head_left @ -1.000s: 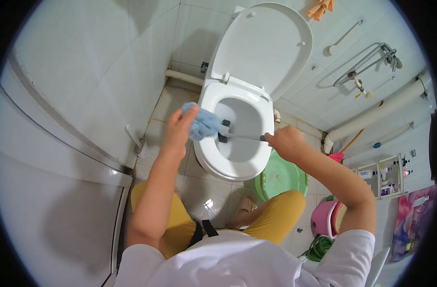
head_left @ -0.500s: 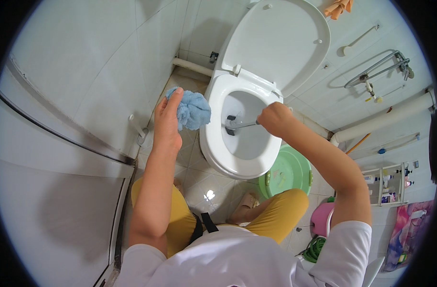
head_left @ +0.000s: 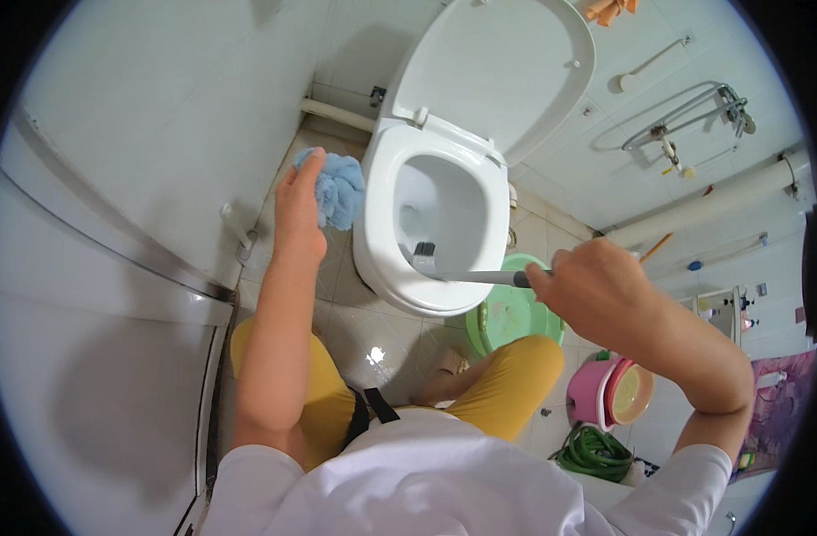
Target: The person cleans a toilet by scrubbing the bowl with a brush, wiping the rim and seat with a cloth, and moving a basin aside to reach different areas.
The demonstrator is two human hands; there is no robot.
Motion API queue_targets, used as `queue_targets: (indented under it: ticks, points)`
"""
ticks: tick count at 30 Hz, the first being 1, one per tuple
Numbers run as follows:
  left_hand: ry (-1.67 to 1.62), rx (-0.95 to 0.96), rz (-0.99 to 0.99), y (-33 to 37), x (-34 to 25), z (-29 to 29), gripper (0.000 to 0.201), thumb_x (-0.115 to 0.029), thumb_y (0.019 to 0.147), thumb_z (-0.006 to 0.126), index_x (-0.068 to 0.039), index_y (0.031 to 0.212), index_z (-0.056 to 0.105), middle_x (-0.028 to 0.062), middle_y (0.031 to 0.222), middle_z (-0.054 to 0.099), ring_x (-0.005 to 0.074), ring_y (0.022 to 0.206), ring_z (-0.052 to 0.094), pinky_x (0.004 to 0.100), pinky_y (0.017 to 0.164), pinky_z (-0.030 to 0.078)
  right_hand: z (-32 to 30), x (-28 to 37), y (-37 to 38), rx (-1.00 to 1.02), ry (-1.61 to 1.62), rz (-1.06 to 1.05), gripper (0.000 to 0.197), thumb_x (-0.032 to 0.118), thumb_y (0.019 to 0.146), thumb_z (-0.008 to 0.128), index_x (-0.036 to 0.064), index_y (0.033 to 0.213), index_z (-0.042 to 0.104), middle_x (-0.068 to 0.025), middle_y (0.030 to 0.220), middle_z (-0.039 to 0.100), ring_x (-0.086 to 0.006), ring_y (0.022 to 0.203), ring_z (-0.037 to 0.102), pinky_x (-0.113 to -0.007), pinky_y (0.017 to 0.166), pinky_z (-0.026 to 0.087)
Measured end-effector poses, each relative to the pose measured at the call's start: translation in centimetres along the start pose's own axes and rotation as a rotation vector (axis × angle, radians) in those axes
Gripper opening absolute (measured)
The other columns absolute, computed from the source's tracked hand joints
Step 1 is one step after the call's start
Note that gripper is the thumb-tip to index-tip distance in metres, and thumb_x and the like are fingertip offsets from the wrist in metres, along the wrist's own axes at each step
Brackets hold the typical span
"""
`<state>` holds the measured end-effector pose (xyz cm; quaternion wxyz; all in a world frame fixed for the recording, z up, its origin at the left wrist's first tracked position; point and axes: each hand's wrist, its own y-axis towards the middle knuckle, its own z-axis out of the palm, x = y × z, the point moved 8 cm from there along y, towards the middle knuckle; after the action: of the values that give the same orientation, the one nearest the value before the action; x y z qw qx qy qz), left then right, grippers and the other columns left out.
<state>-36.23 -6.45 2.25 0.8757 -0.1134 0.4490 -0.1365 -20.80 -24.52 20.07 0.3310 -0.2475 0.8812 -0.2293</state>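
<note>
A white toilet stands in front of me with its lid raised and its seat down. My right hand is closed around the grey handle of a toilet brush. The handle crosses the near right rim, and the brush's dark bristles show inside the bowl near its front left. My left hand grips a crumpled light blue cloth just left of the bowl, above the floor. Part of the cloth is hidden behind the fingers.
A light green basin sits on the floor right of the toilet. Farther right are a pink bucket and a coiled green hose. A white brush holder stands by the left wall. Shower fittings are on the right wall.
My right hand has moved right and nearer to me, drawing the brush toward the bowl's front and showing more handle. The left hand still holds the cloth. The view has shifted slightly.
</note>
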Motion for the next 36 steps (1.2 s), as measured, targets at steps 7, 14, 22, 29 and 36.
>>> queue_targets:
  ticks: [7,14,22,29,36]
  points:
    - [-0.006,0.155,-0.011,0.2,0.7,2.2,0.023,-0.029,0.087,0.063,-0.007,0.091,0.064,0.0006,0.082,0.063,0.0076,0.071,0.056,0.0244,0.065,0.044,5.4,-2.9,3.3,0.291,-0.002,0.074,0.013,0.006,0.071,0.061,0.0057,0.084,0.064,-0.0087,0.062,0.061,-0.0260,0.062,0.065,-0.035,0.057,0.051]
    - [-0.010,0.121,-0.031,0.2,0.1,0.4,0.020,-0.026,0.089,0.062,-0.007,0.090,0.064,-0.0011,0.080,0.063,0.0066,0.068,0.055,0.0214,0.061,0.042,10.0,-5.6,10.8,0.102,0.115,0.168,0.007,0.014,0.077,0.063,0.0088,0.077,0.068,-0.0094,0.070,0.066,-0.0258,0.071,0.067,-0.036,0.064,0.052]
    - [-0.053,0.095,0.011,-0.4,-0.7,1.3,0.019,-0.026,0.089,0.063,-0.007,0.088,0.064,-0.0010,0.074,0.062,0.0055,0.060,0.053,0.0222,0.056,0.042,17.6,-13.7,13.9,0.131,0.141,0.415,0.013,0.032,0.083,0.064,0.0200,0.086,0.069,-0.0050,0.079,0.066,-0.0261,0.082,0.065,-0.040,0.070,0.050]
    - [-0.147,0.128,-0.019,-0.2,1.6,4.9,0.018,-0.024,0.090,0.061,-0.008,0.082,0.061,-0.0003,0.068,0.060,0.0065,0.053,0.049,0.0218,0.047,0.039,17.1,-17.5,13.3,-0.101,-0.086,0.469,0.013,0.034,0.083,0.063,0.0272,0.092,0.069,0.0003,0.080,0.063,-0.0208,0.086,0.060,-0.036,0.075,0.042]
    - [-0.107,0.139,0.008,0.2,0.9,4.6,0.022,-0.027,0.090,0.060,-0.007,0.081,0.060,0.0008,0.064,0.058,0.0080,0.047,0.048,0.0242,0.040,0.036,5.8,-22.7,7.3,-0.187,-0.026,0.565,0.014,0.031,0.083,0.062,0.0205,0.087,0.070,-0.0028,0.076,0.064,-0.0217,0.084,0.062,-0.036,0.073,0.045]
